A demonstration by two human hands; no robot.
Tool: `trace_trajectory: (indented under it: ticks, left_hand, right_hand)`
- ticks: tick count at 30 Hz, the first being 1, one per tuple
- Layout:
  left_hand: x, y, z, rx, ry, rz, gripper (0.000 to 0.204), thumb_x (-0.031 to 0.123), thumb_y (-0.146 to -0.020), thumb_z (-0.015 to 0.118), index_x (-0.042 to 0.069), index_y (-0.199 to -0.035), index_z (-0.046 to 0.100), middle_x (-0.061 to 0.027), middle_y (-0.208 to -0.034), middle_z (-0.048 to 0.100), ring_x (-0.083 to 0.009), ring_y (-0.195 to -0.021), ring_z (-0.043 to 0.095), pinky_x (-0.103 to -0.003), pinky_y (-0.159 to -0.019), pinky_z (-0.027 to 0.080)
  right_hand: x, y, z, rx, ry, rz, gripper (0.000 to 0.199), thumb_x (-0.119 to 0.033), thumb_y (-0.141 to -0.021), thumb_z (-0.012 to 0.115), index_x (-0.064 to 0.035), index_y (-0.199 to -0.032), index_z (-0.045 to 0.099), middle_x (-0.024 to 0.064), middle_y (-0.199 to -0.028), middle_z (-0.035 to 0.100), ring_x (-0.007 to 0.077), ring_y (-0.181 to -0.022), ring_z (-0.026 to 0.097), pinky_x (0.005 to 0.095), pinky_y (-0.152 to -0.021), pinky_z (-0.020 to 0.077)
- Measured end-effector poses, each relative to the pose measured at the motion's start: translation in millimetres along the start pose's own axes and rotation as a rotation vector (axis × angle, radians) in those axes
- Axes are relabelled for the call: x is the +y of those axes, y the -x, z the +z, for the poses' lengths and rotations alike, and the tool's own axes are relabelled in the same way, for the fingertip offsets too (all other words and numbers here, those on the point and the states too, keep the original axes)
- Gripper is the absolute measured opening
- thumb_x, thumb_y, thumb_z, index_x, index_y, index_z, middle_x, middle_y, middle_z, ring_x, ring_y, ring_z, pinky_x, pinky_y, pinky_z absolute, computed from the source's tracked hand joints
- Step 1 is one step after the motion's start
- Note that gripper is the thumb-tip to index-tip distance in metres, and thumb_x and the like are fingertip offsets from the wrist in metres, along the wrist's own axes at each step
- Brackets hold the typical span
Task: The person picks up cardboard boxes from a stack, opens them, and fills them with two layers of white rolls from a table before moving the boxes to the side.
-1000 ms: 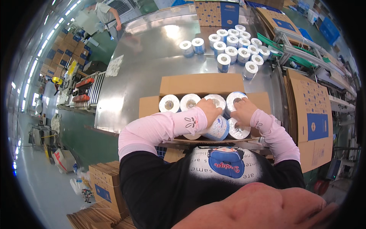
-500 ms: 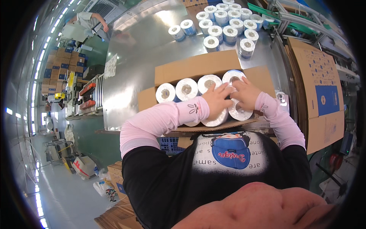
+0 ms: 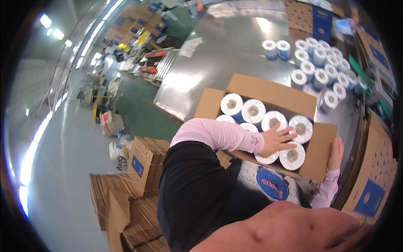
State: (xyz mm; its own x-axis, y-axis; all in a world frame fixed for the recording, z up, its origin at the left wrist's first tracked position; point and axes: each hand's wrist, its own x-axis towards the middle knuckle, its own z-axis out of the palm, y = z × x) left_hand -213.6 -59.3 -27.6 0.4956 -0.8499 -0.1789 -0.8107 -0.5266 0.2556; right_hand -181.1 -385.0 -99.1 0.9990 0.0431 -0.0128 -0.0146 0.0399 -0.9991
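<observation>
An open cardboard carton (image 3: 268, 94) stands at the near edge of the metal table, its flaps folded outward. Upright white rolls (image 3: 253, 111) with round cores and blue on their sides fill it in two rows. My left hand (image 3: 277, 139) lies across the tops of the rolls toward the right end, fingers spread, gripping nothing. Outside the carton, my right hand (image 3: 335, 155) rests with straight fingers along the outer side of the right end flap (image 3: 320, 149). My left forearm hides part of the near row.
More rolls (image 3: 320, 77) stand grouped on the metal table (image 3: 218, 54), far right. A printed carton (image 3: 304, 21) is at the back. Flat cardboard sheets (image 3: 369, 168) lean at the right; stacked flattened cartons (image 3: 138, 210) sit lower left. A roller conveyor (image 3: 166, 65) stands beyond.
My right hand has left the roll tops and moved to the right end flap. My left hand stays over the rolls, fingers spread. The whole view has turned and shifted.
</observation>
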Motion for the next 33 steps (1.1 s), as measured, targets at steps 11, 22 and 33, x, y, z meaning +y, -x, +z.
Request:
trace_trajectory:
  ticks: [11,22,33]
  left_hand:
    - [-98,103,-64,0.337,0.037,-0.757,0.051,0.026,-0.078,0.067,0.012,-0.125,0.056,-0.0139,-0.13,0.054,-0.0307,-0.122,0.049,-0.04,-0.103,0.039]
    - [-85,234,-68,0.501,1.004,-0.989,0.059,0.043,-0.085,0.065,-0.001,-0.124,0.056,-0.017,-0.128,0.057,-0.027,-0.116,0.056,-0.034,-0.096,0.044]
    - [-77,142,-8,0.502,0.036,-0.512,0.075,0.055,-0.074,0.069,0.013,-0.134,0.05,-0.0184,-0.147,0.032,-0.0383,-0.137,0.028,-0.051,-0.11,0.025]
  right_hand:
    - [-42,-18,177,-0.347,1.044,-0.696,0.019,-0.021,-0.08,0.063,-0.0087,-0.066,0.06,0.0113,-0.06,0.06,0.0319,-0.058,0.061,0.0437,-0.055,0.0481]
    - [-43,4,191,-0.209,1.141,-0.69,0.019,-0.02,-0.079,0.061,-0.0107,-0.062,0.061,0.0101,-0.061,0.062,0.0286,-0.058,0.062,0.0408,-0.056,0.0487]
    - [-32,-150,150,-0.022,1.183,-0.638,0.043,-0.034,-0.084,0.063,-0.0045,-0.116,0.06,0.0191,-0.11,0.063,0.0368,-0.1,0.059,0.0466,-0.084,0.0454]
